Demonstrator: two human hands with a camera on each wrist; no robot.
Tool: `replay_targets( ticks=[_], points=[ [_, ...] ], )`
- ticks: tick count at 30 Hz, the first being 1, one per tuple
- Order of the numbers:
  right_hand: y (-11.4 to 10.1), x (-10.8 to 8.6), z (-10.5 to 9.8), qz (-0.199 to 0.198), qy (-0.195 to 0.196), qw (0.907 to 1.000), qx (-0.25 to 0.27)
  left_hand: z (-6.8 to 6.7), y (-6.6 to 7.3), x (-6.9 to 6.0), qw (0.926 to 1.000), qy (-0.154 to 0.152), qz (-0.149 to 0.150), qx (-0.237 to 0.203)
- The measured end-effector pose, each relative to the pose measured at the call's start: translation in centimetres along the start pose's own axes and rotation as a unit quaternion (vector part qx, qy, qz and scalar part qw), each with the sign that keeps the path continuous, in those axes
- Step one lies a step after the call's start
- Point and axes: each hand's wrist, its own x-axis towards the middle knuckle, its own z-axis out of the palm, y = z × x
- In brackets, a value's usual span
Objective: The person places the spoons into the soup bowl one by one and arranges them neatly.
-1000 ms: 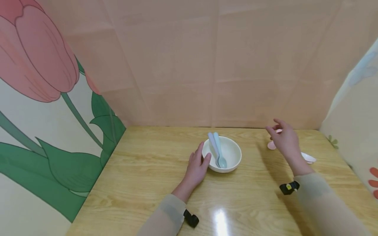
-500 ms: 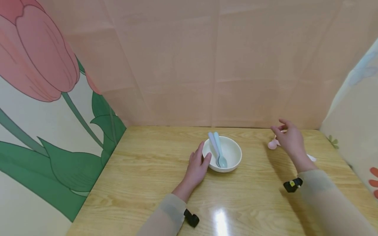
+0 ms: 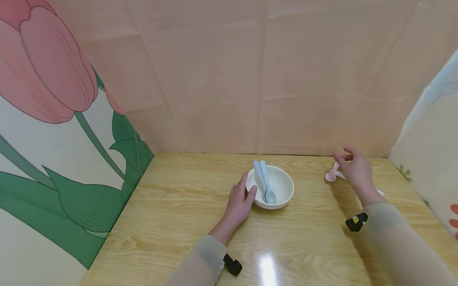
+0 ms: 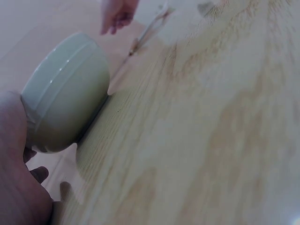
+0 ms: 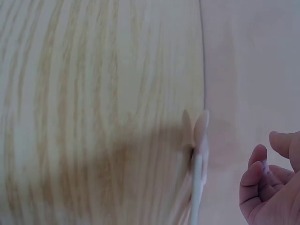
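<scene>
A white bowl (image 3: 282, 186) sits on the table, holding a lilac-handled piece of cutlery (image 3: 258, 171) and a light blue spoon (image 3: 270, 194) leaning on its far rim. My left hand (image 3: 239, 201) holds the bowl's left side, thumb at the near rim and fingers along the outer wall. Toward the back right, a pink spoon (image 3: 330, 176) lies against a white utensil, whose handle (image 3: 341, 174) runs under my right hand (image 3: 356, 171). The right hand hovers over them, fingers loosely bent and thumb apart. In the right wrist view it is apart from the pink spoon (image 5: 201, 129).
The wooden table (image 3: 179, 198) ends at a pinkish cloth backdrop (image 3: 214, 99). A tulip-printed panel (image 3: 53, 79) borders the left side, and a pale printed panel (image 3: 436, 139) the right. Each wrist carries a small black camera, such as the left one (image 3: 233, 265).
My right hand has drifted right over the utensils, uncovering more of the pink spoon and the white handle. The left hand and bowl are nearly still.
</scene>
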Motion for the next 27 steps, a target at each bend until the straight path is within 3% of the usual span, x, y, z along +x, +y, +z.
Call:
replay_targets(
  ticks=[9,16,27],
  points=[
    [1.3,0.4,0.2,0.015,-0.002,0.9995,-0.029,-0.1,0.0,-0.1,1.0,0.0,-0.004,0.001],
    [2.2,0.6,0.2,0.027,-0.017,0.999,-0.033,-0.1,0.1,-0.2,0.9999,0.011,0.011,-0.003],
    [3.3,0.8,1.1,0.03,-0.019,0.9986,-0.039,-0.2,-0.1,-0.3,1.0,0.003,0.0,0.0]
  ],
)
